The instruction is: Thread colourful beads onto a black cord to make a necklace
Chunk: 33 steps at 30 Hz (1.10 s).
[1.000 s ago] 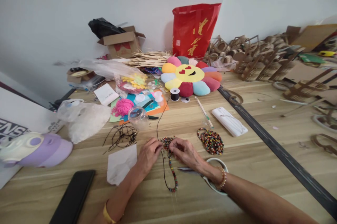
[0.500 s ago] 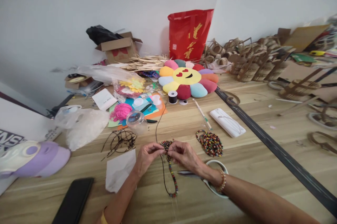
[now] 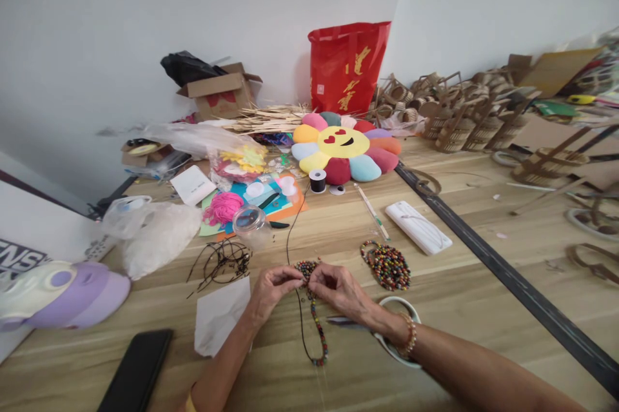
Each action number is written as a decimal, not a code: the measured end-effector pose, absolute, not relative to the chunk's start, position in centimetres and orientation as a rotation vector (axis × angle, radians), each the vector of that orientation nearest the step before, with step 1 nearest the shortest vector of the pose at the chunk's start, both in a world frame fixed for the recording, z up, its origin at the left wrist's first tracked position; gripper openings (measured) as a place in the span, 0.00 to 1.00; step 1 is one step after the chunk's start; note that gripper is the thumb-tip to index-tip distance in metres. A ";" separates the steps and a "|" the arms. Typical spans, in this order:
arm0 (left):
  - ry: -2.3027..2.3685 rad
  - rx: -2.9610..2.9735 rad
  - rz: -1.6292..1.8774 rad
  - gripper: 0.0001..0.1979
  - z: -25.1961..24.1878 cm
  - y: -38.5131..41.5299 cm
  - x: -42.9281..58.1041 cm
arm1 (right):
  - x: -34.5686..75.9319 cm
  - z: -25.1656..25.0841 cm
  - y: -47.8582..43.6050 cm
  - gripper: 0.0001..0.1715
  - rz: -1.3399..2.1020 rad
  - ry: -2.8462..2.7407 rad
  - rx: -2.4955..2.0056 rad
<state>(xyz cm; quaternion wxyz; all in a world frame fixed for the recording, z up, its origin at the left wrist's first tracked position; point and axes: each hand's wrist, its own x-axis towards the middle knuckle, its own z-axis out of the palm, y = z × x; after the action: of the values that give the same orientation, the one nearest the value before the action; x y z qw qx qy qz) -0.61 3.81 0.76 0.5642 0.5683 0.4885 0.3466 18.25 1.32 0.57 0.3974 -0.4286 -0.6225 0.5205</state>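
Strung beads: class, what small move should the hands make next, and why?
I'd probably have the left hand and right hand thread one more of the loose beads: both hands nearly meet at that pile, the strung beads lead up to them, and bare black cord runs toward the spool. What they pinch is too small to tell.

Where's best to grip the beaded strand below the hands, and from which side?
I'd pinch the beaded strand at its lower bend, coming from the near side. It curves toward the camera there, away from the left hand and right hand, with bare tabletop around it. The black cord forms the loop's left side, so probably avoid that.
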 end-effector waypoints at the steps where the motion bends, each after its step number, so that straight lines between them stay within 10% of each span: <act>1: 1.148 1.341 0.816 0.09 0.8 3.8 -0.6 | 18.3 0.6 1.3 0.10 1.322 -1.579 -1.083; 33: 0.949 1.279 0.785 0.11 0.4 3.8 -0.5 | 18.0 0.6 1.2 0.14 1.450 -1.508 -1.050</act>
<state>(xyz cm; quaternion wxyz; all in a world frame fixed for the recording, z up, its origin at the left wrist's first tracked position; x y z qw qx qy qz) -0.52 3.75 0.41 0.6312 0.5586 0.4147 0.3429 17.97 1.25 0.60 0.3897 -0.4132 -0.5935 0.5702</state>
